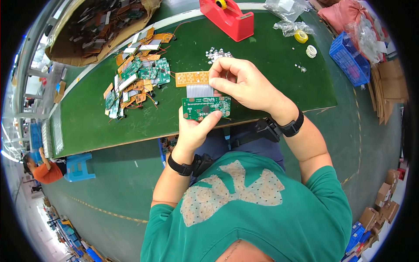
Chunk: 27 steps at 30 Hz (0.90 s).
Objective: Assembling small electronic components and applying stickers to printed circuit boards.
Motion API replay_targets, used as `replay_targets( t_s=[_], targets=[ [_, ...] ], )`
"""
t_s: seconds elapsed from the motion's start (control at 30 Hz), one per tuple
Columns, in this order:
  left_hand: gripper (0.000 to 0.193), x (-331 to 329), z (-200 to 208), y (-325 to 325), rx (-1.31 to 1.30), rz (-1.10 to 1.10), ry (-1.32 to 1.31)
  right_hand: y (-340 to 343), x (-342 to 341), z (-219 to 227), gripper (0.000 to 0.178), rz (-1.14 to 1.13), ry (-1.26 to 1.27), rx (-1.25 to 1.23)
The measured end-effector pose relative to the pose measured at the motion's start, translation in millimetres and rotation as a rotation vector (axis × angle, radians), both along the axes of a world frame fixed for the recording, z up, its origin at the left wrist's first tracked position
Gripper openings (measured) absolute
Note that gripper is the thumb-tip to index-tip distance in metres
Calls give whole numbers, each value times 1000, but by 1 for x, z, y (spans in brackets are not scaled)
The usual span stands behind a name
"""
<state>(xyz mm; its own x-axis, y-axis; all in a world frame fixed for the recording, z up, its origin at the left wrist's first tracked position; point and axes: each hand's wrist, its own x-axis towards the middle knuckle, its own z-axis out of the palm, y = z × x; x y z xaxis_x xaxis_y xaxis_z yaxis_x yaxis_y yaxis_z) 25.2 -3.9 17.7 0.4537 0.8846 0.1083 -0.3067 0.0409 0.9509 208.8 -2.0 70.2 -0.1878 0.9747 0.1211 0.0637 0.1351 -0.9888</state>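
Note:
My left hand [194, 130] is closed on a green circuit board [196, 107], thumb pressed on its lower right part. A grey ribbon cable [199, 91] joins that board's far edge to an orange-tan circuit board [187, 79]. Bent in a pinch, the fingers of my right hand [242, 83] close at the right end of the tan board; whether a small part is also between them is hidden. Just beyond that hand lies a heap of small silvery pieces [216, 54]. Left of the boards is a pile of similar joined boards [146, 72] with thin wires.
A red tape dispenser [233, 22] stands at the green table's [270, 72] far side. Tape rolls [301, 36] and plastic bags [290, 29] lie far right. A large box of boards [59, 48] is far left, a blue crate [349, 59] beyond the right edge. Someone [48, 171] sits at left.

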Motion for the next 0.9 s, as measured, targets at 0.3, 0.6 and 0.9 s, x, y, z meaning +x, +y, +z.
replay_targets(
  t_s=[0.3, 0.6, 0.9],
  targets=[
    [27, 3, 4, 3, -187, 96, -37, -10, 2, -9, 8, -152, -369, 403],
    [25, -1, 15, -5, -76, 154, 87, -18, -8, 1, 11, -227, -707, 563],
    [18, -3, 16, -6, -71, 118, 115, -15, -1, -1, 11, -193, -608, 515]
  ],
)
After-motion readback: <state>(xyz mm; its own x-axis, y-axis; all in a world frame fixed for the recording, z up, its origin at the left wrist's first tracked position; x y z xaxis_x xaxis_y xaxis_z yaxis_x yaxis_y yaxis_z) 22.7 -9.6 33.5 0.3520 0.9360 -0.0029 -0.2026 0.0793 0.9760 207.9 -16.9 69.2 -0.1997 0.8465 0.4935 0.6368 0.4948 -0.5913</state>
